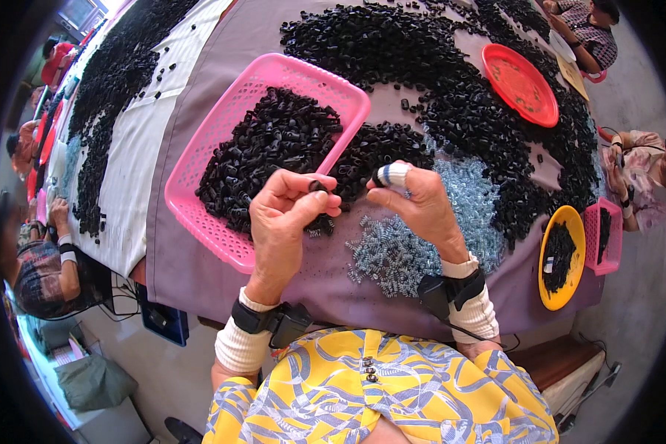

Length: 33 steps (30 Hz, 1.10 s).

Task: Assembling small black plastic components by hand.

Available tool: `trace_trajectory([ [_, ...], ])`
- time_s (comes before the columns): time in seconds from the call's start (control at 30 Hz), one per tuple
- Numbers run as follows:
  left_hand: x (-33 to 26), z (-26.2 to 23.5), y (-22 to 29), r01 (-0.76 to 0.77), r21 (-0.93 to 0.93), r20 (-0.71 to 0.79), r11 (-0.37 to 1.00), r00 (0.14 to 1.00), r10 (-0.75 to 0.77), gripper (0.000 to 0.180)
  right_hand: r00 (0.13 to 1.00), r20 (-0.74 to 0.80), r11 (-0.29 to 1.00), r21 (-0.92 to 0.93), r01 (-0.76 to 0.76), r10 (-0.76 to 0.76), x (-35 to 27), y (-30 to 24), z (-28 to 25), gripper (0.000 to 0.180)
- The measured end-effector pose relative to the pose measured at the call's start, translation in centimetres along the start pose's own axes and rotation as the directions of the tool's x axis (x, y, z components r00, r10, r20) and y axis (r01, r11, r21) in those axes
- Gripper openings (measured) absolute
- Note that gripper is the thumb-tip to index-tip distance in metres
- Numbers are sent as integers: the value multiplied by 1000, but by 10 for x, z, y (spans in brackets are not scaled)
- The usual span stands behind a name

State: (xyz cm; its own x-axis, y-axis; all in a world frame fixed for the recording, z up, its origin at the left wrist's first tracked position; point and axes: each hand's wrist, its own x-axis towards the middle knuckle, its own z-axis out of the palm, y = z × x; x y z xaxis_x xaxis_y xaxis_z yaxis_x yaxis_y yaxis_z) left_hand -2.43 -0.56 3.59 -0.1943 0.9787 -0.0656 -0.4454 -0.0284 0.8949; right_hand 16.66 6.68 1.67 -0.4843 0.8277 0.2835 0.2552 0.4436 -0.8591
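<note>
My left hand pinches a small round black plastic part between thumb and fingers, just past the near right side of a pink basket. Black plastic pieces fill much of that basket. Apart from it, my right hand has its thumb and index finger closed together. Tape with white and blue bands wraps the index finger, and something dark shows at its tip, too small to name. Below and beside this hand spreads a heap of small silvery coil springs. Loose black pieces lie between the basket and the springs.
A large heap of black pieces covers the far table. A red tray rests on it. At the right edge stand a yellow tray and a small pink basket. Other people sit along neighbouring table sides; another heap lies left.
</note>
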Motion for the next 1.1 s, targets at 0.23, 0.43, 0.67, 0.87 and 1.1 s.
trace_trajectory([
  [0.23, -1, -13, 3, 3, 2, -32, 1000, 999, -3, 7, 964, 230, 909, -358, 215, -137, -14, 23, 26, 15],
  [0.43, -2, -20, 3, -18, 19, -57, 1000, 998, 19, 8, 947, 297, 834, -485, 263, -125, -10, 22, 29, 14],
  [0.67, -1, -22, 2, -24, 6, -53, 1000, 998, 24, 13, 925, 349, 804, -501, 319, -150, -19, 13, 31, 5],
  [0.87, -2, -23, 0, -8, 34, -42, 999, 999, 9, 18, 832, 520, 781, -431, 452, -194, -21, 0, 71, 7],
  [1.1, -4, -27, 1, -5, 49, -45, 999, 999, 7, 18, 835, 510, 763, -450, 464, -207, -25, 10, 53, 11],
])
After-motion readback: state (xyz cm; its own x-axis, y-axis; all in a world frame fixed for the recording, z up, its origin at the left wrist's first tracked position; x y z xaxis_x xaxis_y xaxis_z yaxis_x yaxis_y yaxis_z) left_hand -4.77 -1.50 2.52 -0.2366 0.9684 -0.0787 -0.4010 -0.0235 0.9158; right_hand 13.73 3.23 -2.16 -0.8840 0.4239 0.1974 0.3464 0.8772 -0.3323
